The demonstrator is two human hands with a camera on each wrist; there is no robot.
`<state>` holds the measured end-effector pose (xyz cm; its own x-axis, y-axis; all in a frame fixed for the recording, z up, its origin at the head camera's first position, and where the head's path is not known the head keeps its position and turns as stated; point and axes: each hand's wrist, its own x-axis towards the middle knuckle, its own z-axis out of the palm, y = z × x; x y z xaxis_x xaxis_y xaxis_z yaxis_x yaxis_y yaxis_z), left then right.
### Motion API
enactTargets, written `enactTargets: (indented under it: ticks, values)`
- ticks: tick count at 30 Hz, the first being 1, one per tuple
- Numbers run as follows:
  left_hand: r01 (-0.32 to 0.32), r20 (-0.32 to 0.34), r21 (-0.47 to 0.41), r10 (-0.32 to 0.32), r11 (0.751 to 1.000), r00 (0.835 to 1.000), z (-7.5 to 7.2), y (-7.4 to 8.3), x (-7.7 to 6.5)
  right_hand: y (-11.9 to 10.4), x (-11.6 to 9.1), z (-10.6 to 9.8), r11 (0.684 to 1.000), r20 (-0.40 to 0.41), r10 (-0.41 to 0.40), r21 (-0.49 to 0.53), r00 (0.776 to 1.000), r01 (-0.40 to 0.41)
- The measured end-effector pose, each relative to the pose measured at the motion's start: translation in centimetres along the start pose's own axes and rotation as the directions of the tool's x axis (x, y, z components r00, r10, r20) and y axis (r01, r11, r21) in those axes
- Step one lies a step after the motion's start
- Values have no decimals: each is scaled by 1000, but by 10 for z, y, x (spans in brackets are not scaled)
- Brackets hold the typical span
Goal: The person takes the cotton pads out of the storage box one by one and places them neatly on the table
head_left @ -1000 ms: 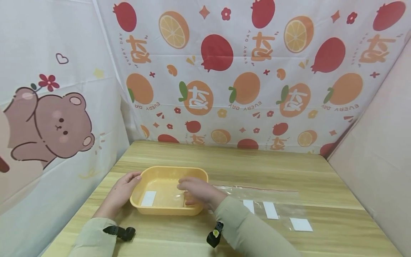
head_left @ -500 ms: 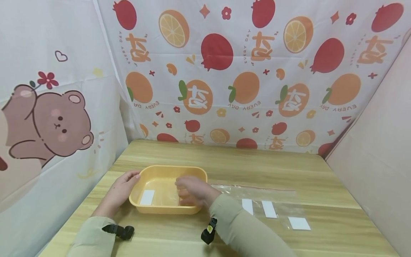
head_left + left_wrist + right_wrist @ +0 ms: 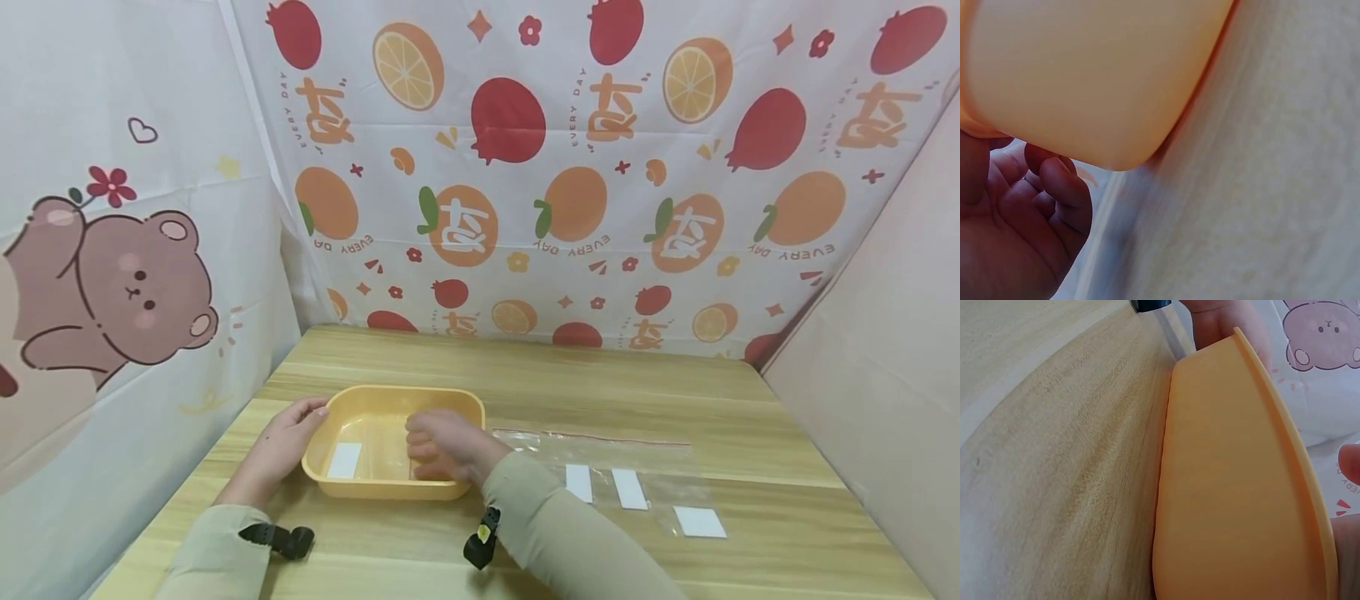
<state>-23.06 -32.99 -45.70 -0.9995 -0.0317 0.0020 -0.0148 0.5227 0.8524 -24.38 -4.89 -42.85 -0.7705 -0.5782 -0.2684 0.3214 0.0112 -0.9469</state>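
Note:
My left hand [image 3: 283, 440] grips the left end of a yellow plastic basin [image 3: 390, 490], thumb at its rim and fingers along the outside. The left wrist view shows those curled fingers [image 3: 1066, 187] against the basin's wall [image 3: 1097, 75]. Inside lies a clear plastic bag [image 3: 384, 450] with a white label [image 3: 345, 460] at its left end. My right hand [image 3: 450, 442] reaches over the near right rim, fingers curled at the bag's right edge. In the right wrist view the basin's wall [image 3: 1235, 456] hides most of that hand.
More clear zip bags [image 3: 667, 467] with white labels [image 3: 629, 489] lie flat on the wooden table [image 3: 585, 383], right of the basin. A fruit-print curtain [image 3: 525, 208] hangs behind the table, and a bear-print curtain [image 3: 142, 283] on the left.
My right hand has moved a little left inside the basin, and the bag's right edge has shifted left with it. The bag now shows a fold. My left hand stays on the basin.

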Motion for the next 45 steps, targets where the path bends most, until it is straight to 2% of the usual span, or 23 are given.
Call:
enactTargets:
  ticks: [5, 8, 12, 15, 17, 18, 20, 22, 23, 25, 29, 33, 35, 37, 38, 42, 45]
  values:
    - [-6, 5, -10, 6, 1000, 1000, 1, 0, 1, 0, -1, -1, 1000, 7, 4, -21, 1000, -4]
    - [-9, 5, -13, 9, 1000, 1000, 2, 0, 1, -1, -4, -2, 999, -25, 1, -44, 1000, -2]
    - [-4, 10, -14, 4, 1000, 1000, 3, -1, 0, -3, -8, -3, 990, -100, -26, -138, 995, 12]
    - [-6, 8, -8, 6, 1000, 1000, 2, -2, 1, -7, -11, -5, 966, -151, -62, -256, 987, 22]
    - [-9, 10, -8, 9, 1000, 1000, 1, -2, 1, -11, -11, -7, 919, -164, -107, -392, 981, 35]
    - [-10, 9, -6, 10, 1000, 1000, 0, -3, 1, -12, -10, -7, 883, -162, -132, -467, 978, 42]
    - [-11, 7, -7, 11, 1000, 1000, -2, -3, 1, -14, -7, -7, 778, -131, -179, -626, 975, 59]
    - [-14, 6, -11, 14, 1000, 1000, -3, -4, 1, -15, -2, -5, 647, -96, -209, -760, 973, 64]
    - [-16, 5, -11, 16, 1000, 1000, -3, -4, 0, -14, 0, -4, 600, -81, -211, -797, 974, 64]
    - [-17, 5, -14, 17, 1000, 1000, -3, -5, 0, -12, 4, -3, 511, -69, -204, -859, 976, 46]
    - [-14, 9, -14, 14, 1000, 1000, -2, -4, -1, -7, 12, 1, 396, -89, -189, -918, 978, -7]
    - [-17, 7, -21, 18, 1000, 1000, -2, 0, 0, -3, 17, 3, 225, -100, -198, -973, 975, -54]
    - [-20, 8, -26, 20, 999, 1000, -1, 2, 0, -1, 19, 3, 159, -103, -200, -985, 974, -72]
    - [-18, 8, -20, 18, 1000, 1000, -1, 4, 1, 1, 22, 2, 117, -104, -198, -990, 975, -82]
    - [-16, 9, -19, 17, 1000, 1000, 0, 5, 1, 2, 23, 1, 111, -103, -194, -990, 976, -82]
    - [-4, 11, -10, 4, 1000, 1000, 1, 3, 2, 4, 29, -3, 120, -61, -168, -992, 984, -41]
    - [-1, 9, -12, 1, 1000, 1000, 1, 1, 2, 6, 31, -5, 142, -9, -156, -990, 988, 14]
